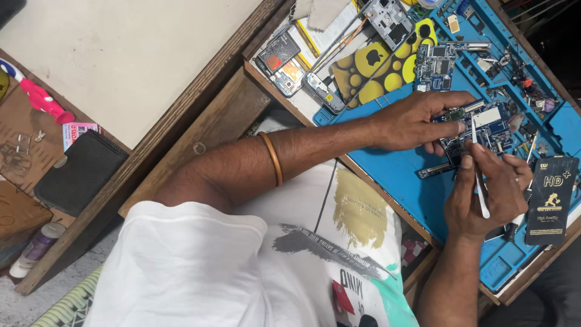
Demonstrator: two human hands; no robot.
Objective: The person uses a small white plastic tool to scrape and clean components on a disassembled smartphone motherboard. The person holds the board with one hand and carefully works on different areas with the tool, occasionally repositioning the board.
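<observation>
Left hand is pressing fingers flat on the small blue rectangular circuit board lying on the blue rubber work mat, far right of the tabletop. Right hand is pinching thin white tweezers onto it. Tip slipping could be scratching tiny components, or the board skidding under loose pressure.

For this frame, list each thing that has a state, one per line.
Left hand: pressed on the circuit board, pinning it down.
Right hand: closed on the white tool.
White tool: held upright, tip on the board.
Circuit board: bare, flat on the blue mat.
Second circuit board: lying loose, untouched.
Phone frame: opened, empty.
Black wallet: closed.
</observation>
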